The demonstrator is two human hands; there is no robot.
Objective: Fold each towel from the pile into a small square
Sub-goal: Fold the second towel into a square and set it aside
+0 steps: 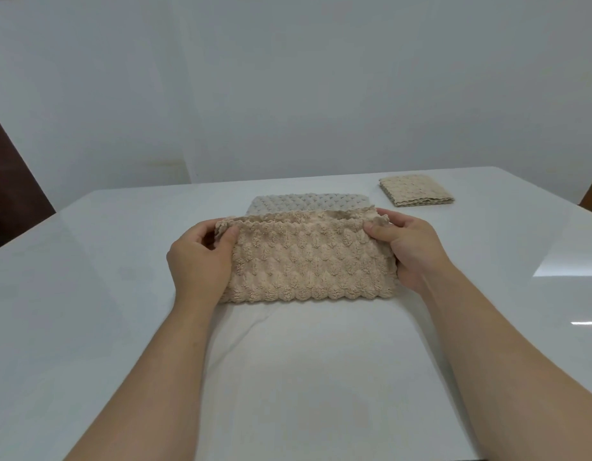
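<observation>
We hold a tan textured towel (313, 261), folded into a band, just above the white table (88, 294). Its long axis runs left to right. Our left hand (201, 261) pinches the left end and our right hand (411, 247) pinches the right end, equally near. We judge the next fold brings one end across to the other. A grey towel (308, 202) lies just behind; a folded beige square (416, 191) sits far right.
</observation>
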